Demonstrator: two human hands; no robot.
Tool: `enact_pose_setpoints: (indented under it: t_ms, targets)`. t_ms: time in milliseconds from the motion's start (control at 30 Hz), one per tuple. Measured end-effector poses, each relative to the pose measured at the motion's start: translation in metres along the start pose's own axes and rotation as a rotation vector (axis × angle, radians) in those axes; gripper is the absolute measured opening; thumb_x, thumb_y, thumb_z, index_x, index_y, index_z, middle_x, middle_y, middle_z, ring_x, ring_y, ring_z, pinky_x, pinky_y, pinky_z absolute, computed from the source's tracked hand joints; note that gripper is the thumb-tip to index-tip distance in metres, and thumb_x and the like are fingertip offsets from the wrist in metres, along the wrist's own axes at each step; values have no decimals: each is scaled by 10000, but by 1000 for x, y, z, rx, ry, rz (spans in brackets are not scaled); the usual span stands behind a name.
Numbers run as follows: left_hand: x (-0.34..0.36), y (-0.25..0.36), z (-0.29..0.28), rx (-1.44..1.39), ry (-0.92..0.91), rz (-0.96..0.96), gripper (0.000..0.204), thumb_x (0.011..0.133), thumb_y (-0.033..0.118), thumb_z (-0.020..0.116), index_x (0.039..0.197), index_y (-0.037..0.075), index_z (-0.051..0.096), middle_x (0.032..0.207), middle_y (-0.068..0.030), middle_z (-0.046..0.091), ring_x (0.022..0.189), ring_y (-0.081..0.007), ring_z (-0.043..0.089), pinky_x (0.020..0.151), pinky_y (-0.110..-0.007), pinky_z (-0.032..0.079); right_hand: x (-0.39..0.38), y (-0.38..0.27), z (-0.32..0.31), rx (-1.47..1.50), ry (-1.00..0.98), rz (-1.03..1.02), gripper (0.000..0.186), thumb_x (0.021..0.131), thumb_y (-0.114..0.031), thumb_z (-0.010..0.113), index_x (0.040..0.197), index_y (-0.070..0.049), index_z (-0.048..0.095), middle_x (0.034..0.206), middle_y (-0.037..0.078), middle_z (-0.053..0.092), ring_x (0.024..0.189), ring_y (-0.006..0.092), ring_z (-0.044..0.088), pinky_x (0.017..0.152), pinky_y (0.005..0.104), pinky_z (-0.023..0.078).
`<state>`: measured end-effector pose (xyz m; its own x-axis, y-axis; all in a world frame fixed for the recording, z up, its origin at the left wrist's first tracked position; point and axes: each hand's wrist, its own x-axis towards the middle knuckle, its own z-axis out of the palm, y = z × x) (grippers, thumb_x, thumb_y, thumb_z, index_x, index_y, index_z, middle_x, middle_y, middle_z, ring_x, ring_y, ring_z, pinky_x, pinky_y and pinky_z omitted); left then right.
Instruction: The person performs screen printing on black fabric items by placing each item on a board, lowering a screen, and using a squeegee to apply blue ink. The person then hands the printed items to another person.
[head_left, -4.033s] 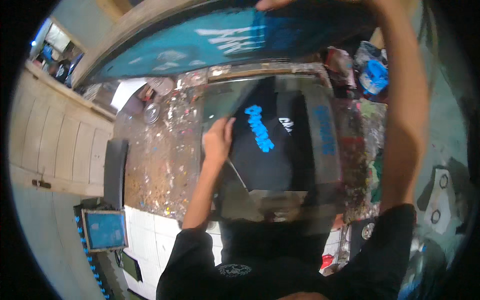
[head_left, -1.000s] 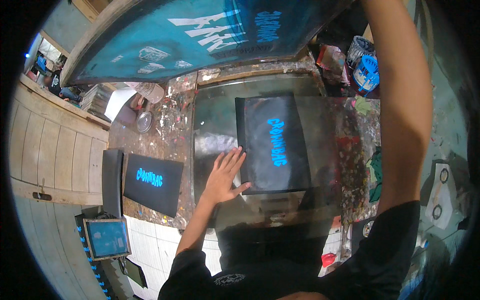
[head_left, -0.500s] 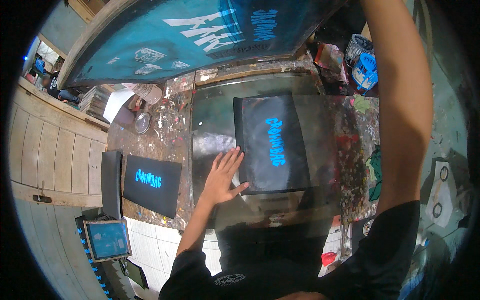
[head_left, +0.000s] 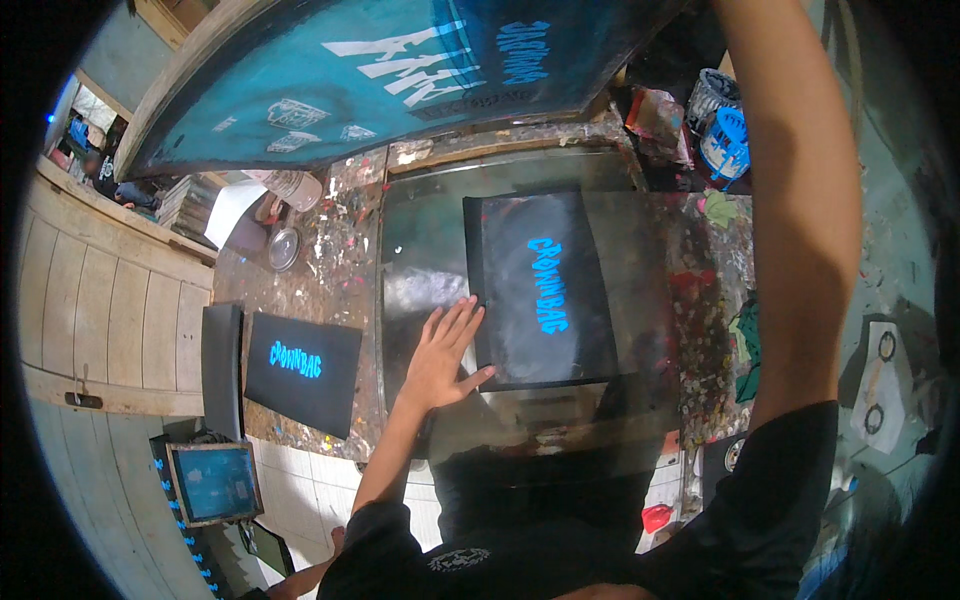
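My left hand (head_left: pixel 447 352) lies open, fingers spread, at the left edge of a black flat panel (head_left: pixel 545 290) with blue printed lettering; its fingertips and thumb touch that edge. Beneath the panel is a dark, glossy glass-like plate (head_left: pixel 430 230). My right arm (head_left: pixel 805 220) reaches up past the top edge of the picture, so the right hand is out of sight. Above the panel, a large wooden-framed printing screen (head_left: pixel 240 90) with teal mesh stands tilted up. What holds it up cannot be seen.
Left of the plate, another printed black panel (head_left: pixel 302 375) and a plain black piece (head_left: pixel 222 370) lie on the paint-spattered table (head_left: pixel 330 270). A round lid (head_left: pixel 285 247) and tub (head_left: pixel 295 188) sit behind. A blue basket (head_left: pixel 727 145) stands at far right. Another person's arm (head_left: pixel 305 582) shows at lower left.
Another person's arm and hand have come into view at the lower left, beside my left sleeve. My left hand, the panel and the raised screen keep their places.
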<state>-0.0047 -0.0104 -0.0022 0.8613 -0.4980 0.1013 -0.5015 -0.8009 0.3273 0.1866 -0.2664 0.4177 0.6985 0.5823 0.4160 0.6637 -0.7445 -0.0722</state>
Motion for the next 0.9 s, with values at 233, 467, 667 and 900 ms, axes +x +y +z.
enact_pose_setpoints:
  t_ms: [233, 467, 667, 900]
  targets:
    - [-1, 0, -2, -4, -6, -10, 896, 911, 528, 648, 1586, 21, 347, 1676, -173, 293, 1548, -332, 274, 1249, -541, 181, -4, -28, 2, -25, 21, 101, 819, 608, -600, 890, 1077, 59, 765, 1101, 212, 752, 988, 307, 714, 905, 360, 524]
    - [0, 1, 0, -11, 0, 1, 894, 911, 521, 651, 1586, 21, 348, 1676, -173, 293, 1546, -334, 279, 1247, -541, 186, 4, 4, 1, -25, -5, -44, 814, 624, -614, 884, 1078, 52, 769, 1093, 206, 756, 985, 310, 714, 904, 363, 522]
    - [0, 0, -2, -37, 16, 2, 886, 906, 522, 667, 1571, 15, 374, 1665, -183, 315, 1535, -345, 303, 1242, -548, 193, 4, 0, -1, -57, -9, -21, 841, 613, -628, 879, 1092, 53, 764, 1106, 217, 753, 1000, 323, 717, 910, 371, 528]
    - [0, 2, -1, -50, 15, -4, 907, 877, 483, 712, 1586, 41, 355, 1670, -180, 302, 1540, -351, 284, 1243, -557, 175, 6, 6, -6, -3, -33, -42, 884, 588, -641, 879, 1122, 53, 752, 1117, 228, 748, 1024, 330, 715, 924, 384, 532]
